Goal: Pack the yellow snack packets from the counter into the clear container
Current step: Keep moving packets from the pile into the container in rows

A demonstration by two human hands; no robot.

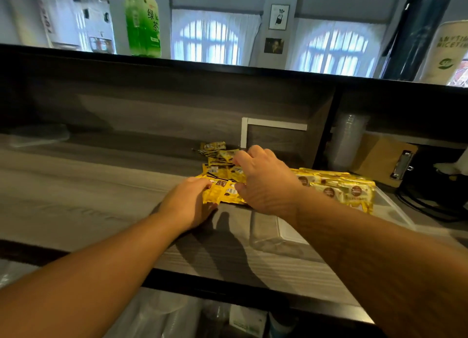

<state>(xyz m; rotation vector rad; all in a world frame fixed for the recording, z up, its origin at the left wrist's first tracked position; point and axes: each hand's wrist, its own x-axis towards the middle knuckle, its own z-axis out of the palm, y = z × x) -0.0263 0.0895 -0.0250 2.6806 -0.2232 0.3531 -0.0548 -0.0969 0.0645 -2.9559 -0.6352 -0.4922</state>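
A grey wood-grain counter (83, 186) is backed by a dark panel (164, 105) under a black ledge (228, 67). Beyond it, two arched windows (210, 43) are lit brightly behind white curtains, with framed pictures (278, 17) hung between them.

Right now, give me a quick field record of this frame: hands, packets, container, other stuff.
left hand: on the near edge of the loose pile, fingers curled on a packet
right hand: over the pile, fingers bent down at the far packets; grip unclear
loose packets: yellow, scattered on the counter between both hands
clear container: right of the pile, a row of packets already inside
clipboard: leaning behind the container
green bottle: on the upper ledge
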